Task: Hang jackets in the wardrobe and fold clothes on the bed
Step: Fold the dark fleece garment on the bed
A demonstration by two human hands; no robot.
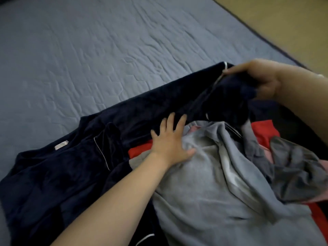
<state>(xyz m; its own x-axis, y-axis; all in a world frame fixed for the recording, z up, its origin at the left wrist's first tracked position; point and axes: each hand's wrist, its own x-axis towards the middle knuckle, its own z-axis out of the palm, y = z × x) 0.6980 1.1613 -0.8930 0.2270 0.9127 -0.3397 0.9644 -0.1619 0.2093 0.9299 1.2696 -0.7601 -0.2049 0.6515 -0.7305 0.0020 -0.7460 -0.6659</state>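
Observation:
A dark navy garment with thin white piping and a small pale label lies spread across the near part of the bed. My left hand rests flat, fingers straight, where the navy cloth meets a grey garment. My right hand grips a bunched end of the navy garment at the right and holds it lifted off the bed. A red garment shows beneath the grey one.
The blue-grey quilted bed cover stretches away to the far left. A darker grey cloth and a bit of pink fabric lie crumpled at the right. The bed's dark edge and tan floor run along the upper right.

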